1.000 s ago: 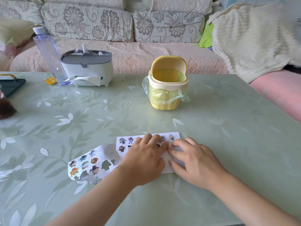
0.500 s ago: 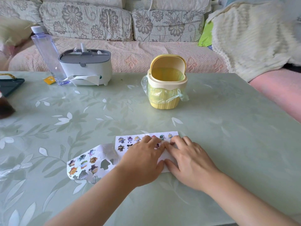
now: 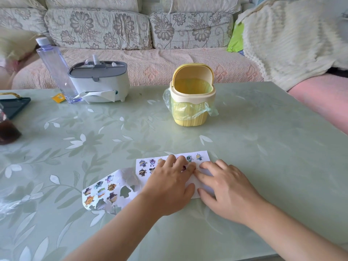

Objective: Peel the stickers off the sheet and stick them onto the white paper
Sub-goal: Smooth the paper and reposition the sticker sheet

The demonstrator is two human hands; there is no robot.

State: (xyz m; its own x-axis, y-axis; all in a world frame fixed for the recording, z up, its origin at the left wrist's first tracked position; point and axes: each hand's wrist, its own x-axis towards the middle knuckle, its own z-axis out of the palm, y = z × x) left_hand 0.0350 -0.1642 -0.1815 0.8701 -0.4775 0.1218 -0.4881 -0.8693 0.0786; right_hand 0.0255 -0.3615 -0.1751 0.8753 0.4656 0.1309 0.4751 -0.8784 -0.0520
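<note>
The white paper (image 3: 204, 156) lies flat near the table's front edge, with several small cartoon stickers along its far edge and left side. My left hand (image 3: 169, 185) rests palm down on the middle of it, fingers spread. My right hand (image 3: 226, 187) lies flat on its right part. The fingertips of both hands meet over a small dark sticker (image 3: 184, 168) on the paper. The sticker sheet (image 3: 105, 191), curled, with cut-out holes and several stickers left on it, lies just left of the paper and touches it.
A yellow mini bin (image 3: 191, 99) with a plastic liner stands behind the paper. A grey-lidded tissue box (image 3: 99, 83), a clear bottle (image 3: 54, 68) and a small yellow packet (image 3: 58, 97) sit at the back left. A dark tray (image 3: 13, 107) and a dark jar (image 3: 7, 130) are at the left edge.
Both hands stay pressed on the paper with only slight finger shifts. The paper and the sticker sheet have not moved.
</note>
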